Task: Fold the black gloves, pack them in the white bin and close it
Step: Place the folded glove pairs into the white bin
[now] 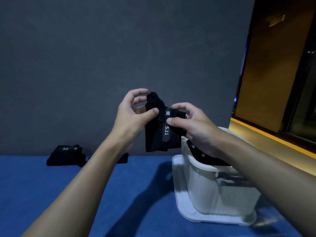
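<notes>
While raised above the table, pinched from both sides: black glove, cuff hanging down, strap with white "5.11" facing the camera. On its upper left edge, left grip, thumb pressed to the fabric, other fingers curled behind the glove's top. On the strap near the square logo, right grip, clamping it between thumb and forefinger. Just below and to the right, white bin, open, standing on a flat white base; cannot tell whether its lid. Inside the bin, second glove, partly hidden by the right wrist. Far left, close to the grey wall, folded glove lying on the blue table; beside it, another dark piece, mostly hidden behind the left forearm.
</notes>
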Demonstrator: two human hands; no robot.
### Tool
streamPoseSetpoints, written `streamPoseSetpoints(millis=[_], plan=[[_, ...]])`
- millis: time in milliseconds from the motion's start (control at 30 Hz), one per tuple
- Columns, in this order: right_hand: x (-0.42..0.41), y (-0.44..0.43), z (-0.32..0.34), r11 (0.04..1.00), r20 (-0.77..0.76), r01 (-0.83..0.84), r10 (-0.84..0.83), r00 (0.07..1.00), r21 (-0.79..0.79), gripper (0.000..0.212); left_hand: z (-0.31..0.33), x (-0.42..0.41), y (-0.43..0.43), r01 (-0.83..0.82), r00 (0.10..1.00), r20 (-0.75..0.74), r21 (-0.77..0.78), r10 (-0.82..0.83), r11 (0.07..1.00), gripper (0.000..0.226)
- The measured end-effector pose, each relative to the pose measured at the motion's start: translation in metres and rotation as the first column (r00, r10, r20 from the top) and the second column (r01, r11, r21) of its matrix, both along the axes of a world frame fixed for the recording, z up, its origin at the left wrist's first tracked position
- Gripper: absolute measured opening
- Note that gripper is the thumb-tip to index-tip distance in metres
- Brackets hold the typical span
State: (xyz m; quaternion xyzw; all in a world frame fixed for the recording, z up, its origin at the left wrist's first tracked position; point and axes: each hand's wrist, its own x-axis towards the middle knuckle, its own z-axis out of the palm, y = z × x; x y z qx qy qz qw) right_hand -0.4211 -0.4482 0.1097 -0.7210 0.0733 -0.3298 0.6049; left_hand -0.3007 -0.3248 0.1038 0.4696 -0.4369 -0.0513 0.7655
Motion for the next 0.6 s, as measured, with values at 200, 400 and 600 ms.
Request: streamPoseSetpoints(millis=[200,400,600], plan=[[-0.038,-0.022,0.014,1.0,-0.041,-0.028,0.028,0.999,-0.006,0.03,0.002,-0.029,-0.033,0.006,0.999,-0.042,-0.054,-0.008,0.998,0.038],[-0.074,-0.058,0.022,0.996,-0.076,0.07,-0.073,0.994,-0.05,0.028,-0.005,-0.042,-0.062,0.118,0.993,0.004,0.046,-0.119,0.992,0.034],[-0.109,-0.11,0.017,0.972,-0.319,0.171,-0.216,0.923,-0.163,0.031,-0.027,-0.024,-0.078,-0.038,0.937,0.332,0.402,-0.106,0.915,0.019]])
